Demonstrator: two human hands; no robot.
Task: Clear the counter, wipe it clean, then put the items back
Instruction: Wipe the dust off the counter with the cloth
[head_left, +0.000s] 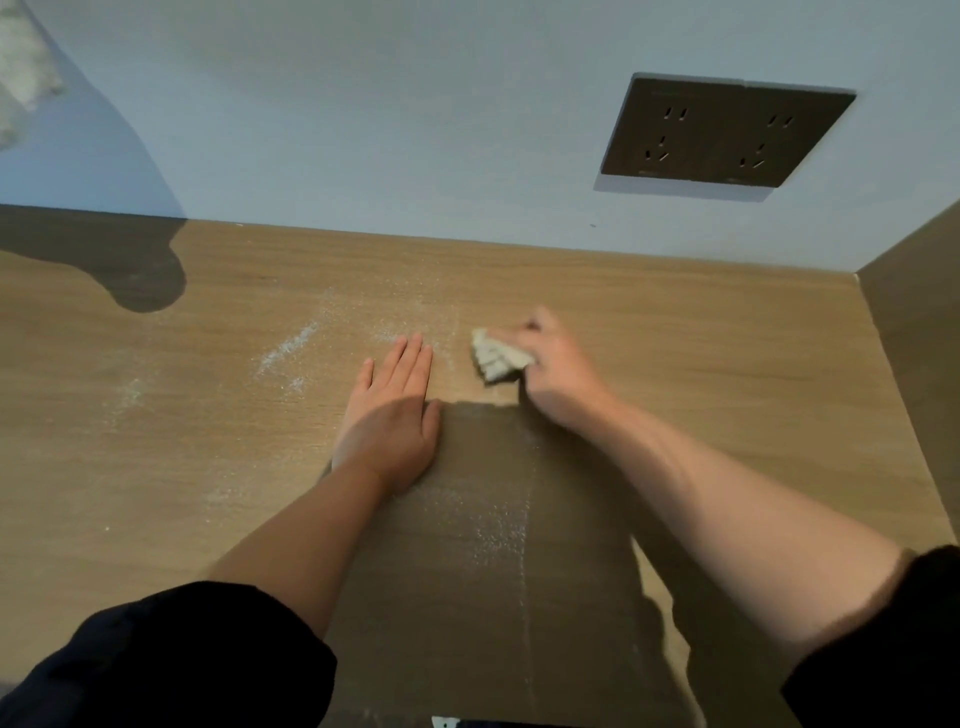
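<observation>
Wooden counter (701, 364), powder (291, 345) toward 10 o'clock: right hand (558, 364) pinches cloth (496, 358), left hand (395, 415) flat, fingers straight; overlap strokes, press evenly.

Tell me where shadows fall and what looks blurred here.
Head view: a broad dark shadow lies on the counter between the forearms; the right hand and its cloth are blurred; the left hand looks sharp; the socket plate appears skewed.

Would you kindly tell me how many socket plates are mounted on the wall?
2: dark brown rectangular socket plates side by side on the pale wall, upper right, the left plate and the right plate. None seems hidden.
</observation>
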